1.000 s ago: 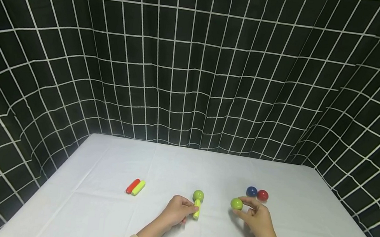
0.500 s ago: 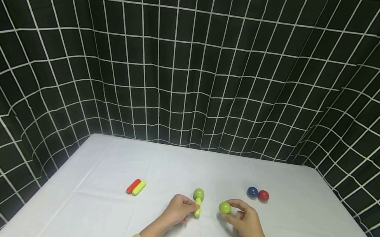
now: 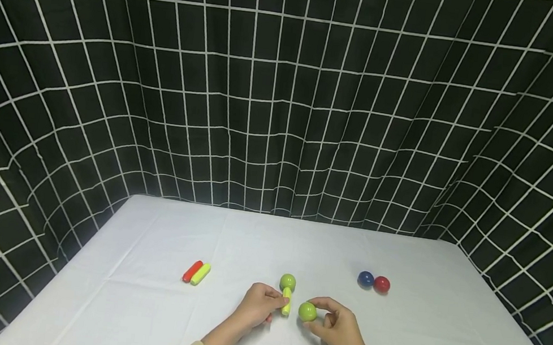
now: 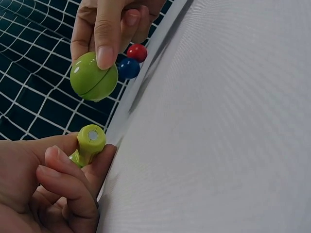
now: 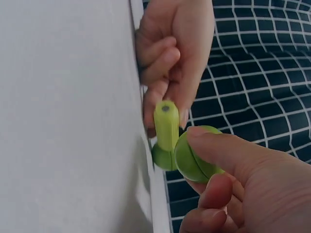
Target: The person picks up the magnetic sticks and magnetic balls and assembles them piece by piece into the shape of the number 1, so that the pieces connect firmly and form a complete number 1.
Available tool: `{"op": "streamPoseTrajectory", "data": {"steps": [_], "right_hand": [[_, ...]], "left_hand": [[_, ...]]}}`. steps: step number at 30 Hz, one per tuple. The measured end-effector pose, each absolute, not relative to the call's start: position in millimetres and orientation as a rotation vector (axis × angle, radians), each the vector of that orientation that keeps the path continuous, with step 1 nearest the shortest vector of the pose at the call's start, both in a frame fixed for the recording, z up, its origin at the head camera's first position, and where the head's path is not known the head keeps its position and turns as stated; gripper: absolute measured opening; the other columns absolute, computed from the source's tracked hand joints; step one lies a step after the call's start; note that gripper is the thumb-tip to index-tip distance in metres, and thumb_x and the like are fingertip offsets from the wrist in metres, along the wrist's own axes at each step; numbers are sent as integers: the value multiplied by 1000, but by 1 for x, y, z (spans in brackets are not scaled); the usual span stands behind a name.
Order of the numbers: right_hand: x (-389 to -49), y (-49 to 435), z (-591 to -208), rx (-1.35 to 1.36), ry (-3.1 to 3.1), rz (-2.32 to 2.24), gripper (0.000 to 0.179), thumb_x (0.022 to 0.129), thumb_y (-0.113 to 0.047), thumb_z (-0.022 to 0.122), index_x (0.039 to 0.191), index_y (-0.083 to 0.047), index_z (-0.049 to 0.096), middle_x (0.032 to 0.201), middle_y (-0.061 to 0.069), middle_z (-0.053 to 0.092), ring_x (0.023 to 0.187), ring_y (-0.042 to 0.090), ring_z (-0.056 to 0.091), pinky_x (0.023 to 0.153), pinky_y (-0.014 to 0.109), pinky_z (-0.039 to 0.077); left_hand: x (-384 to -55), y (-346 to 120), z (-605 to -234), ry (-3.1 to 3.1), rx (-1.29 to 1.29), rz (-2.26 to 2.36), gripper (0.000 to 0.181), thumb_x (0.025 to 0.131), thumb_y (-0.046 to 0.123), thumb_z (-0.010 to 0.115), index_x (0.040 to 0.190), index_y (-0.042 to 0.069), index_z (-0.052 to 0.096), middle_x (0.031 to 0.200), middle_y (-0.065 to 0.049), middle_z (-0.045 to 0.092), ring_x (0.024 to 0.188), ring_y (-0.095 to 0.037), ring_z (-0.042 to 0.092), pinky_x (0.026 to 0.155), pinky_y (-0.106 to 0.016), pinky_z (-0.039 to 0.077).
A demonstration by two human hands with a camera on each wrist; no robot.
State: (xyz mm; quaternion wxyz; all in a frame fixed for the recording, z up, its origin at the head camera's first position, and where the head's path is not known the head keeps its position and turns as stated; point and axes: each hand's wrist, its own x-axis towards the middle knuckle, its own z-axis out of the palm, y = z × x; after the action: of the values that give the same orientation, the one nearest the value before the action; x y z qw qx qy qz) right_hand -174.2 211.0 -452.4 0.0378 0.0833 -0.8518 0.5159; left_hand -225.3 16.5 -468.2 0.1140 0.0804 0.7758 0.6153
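Note:
In the head view my left hand pinches a yellow-green toy rod between thumb and fingers. A green ball sits at the rod's far end. The rod's near end shows a round grey spot in the left wrist view. My right hand grips a second green ball by thumb and fingertips, just right of the rod's near end with a small gap between them. A seam runs round this ball in both wrist views.
On the white-covered table, a red rod and another yellow-green rod lie side by side at left. A blue ball and a red ball sit together at right. A black gridded curtain surrounds the back and sides.
My right hand has carried its green ball left and nearer to me, closing in on the rod. My left hand keeps its place with the rod and its ball.

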Motion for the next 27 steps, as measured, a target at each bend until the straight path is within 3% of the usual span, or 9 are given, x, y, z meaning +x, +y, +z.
{"op": "streamPoseTrajectory", "data": {"steps": [18, 21, 24, 27], "right_hand": [[-166, 189, -455, 396, -2699, 1489, 36, 71, -15, 78, 104, -6, 65, 102, 13, 68, 44, -4, 36, 39, 10, 30], [-165, 187, -455, 398, -2708, 1475, 36, 71, -15, 78, 104, -6, 65, 81, 7, 67, 44, -4, 35, 39, 9, 30], [-165, 186, -455, 404, -2714, 1435, 37, 71, -15, 78, 104, -5, 65, 60, -3, 54, 44, -4, 34, 39, 9, 29], [-165, 186, -455, 410, -2724, 1388, 36, 71, -14, 79, 103, -6, 65, 59, -5, 47, 45, -4, 34, 39, 10, 31]], "left_hand": [[-222, 13, -464, 2305, 294, 1770, 28, 85, 27, 63, 90, -1, 68, 60, 1, 60, 37, 0, 39, 36, -10, 33], [-222, 13, -464, 2304, 295, 1771, 27, 85, 26, 63, 89, 0, 68, 59, 1, 59, 37, 0, 39, 37, -10, 33], [-223, 14, -465, 2301, 297, 1772, 27, 85, 25, 63, 89, -1, 68, 58, 2, 58, 37, 0, 38, 37, -10, 32], [-223, 14, -465, 2304, 304, 1775, 26, 85, 24, 63, 88, -1, 68, 56, 3, 56, 36, 1, 38, 36, -10, 32]]}}
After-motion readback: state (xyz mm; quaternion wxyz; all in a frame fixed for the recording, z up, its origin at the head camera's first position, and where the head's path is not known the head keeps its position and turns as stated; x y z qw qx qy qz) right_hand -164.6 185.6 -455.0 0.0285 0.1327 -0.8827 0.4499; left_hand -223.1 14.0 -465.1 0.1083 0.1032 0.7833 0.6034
